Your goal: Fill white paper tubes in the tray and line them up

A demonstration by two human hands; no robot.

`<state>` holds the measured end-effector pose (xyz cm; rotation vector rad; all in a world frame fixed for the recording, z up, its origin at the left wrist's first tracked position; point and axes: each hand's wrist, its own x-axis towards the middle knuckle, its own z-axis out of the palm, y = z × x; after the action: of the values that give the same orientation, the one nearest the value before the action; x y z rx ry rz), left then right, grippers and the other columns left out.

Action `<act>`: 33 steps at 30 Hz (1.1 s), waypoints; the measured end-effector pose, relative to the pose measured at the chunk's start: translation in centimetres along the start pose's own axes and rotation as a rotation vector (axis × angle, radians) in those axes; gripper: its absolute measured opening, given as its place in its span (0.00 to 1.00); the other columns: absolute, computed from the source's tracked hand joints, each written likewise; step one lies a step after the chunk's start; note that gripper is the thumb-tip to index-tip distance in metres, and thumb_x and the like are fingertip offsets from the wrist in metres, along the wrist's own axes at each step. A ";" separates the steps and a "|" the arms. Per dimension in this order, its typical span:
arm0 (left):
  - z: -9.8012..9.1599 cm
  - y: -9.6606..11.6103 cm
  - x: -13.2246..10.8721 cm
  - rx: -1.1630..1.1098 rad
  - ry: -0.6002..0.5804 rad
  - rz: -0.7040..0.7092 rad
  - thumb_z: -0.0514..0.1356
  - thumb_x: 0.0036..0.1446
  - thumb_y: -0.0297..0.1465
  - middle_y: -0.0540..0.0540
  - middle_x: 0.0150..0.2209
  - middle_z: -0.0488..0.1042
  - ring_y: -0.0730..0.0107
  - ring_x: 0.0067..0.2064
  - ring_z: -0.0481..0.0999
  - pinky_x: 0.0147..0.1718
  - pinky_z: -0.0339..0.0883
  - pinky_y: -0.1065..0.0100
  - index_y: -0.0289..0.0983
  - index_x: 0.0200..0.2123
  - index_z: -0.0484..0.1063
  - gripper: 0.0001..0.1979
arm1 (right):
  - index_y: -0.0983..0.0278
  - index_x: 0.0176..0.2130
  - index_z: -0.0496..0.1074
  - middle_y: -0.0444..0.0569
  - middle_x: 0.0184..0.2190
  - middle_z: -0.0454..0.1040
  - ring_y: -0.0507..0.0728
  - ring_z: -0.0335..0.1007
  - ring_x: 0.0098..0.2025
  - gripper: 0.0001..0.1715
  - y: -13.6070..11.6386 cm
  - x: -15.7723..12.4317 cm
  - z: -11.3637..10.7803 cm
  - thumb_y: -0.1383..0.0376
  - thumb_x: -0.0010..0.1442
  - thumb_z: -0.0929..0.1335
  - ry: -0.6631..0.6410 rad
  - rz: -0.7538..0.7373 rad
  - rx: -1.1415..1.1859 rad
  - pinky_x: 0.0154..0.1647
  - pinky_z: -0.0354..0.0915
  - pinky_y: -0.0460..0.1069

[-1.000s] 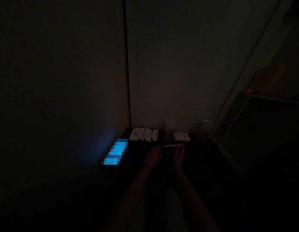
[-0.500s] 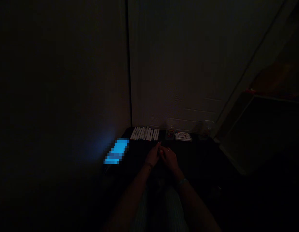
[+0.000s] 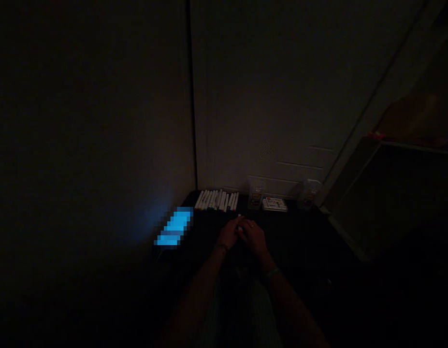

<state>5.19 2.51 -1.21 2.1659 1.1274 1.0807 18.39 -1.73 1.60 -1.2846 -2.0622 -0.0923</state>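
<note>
The scene is very dark. My left hand and my right hand meet over the dark table, fingers curled together. A small whitish thing shows between them, too dim to make out. Behind my hands, to the left, several white markers lie side by side in a row. A flat clear case with white items in it lies behind my right hand, beside a clear container.
A glowing blue screen, blurred into blocks, is at the table's left edge. Another clear container stands at the back right. Walls rise behind and to the left. A dark panel is at the right.
My fingers have shifted slightly and are more curled together. A bit of white now shows at and between the fingertips. The markers and containers have not moved.
</note>
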 end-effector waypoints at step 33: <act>-0.1 0.1 0.1 -0.018 -0.006 0.047 0.51 0.44 0.17 0.51 0.57 0.56 0.70 0.56 0.57 0.56 0.52 0.64 0.42 0.51 0.62 0.29 | 0.63 0.46 0.60 0.50 0.39 0.67 0.56 0.64 0.41 0.22 0.3 -0.1 0.3 0.59 0.52 0.63 0.068 0.129 0.078 0.41 0.62 0.50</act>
<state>5.15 2.57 -1.02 2.1901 1.0646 1.0999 18.52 -1.55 1.25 -1.3446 -1.9021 0.0026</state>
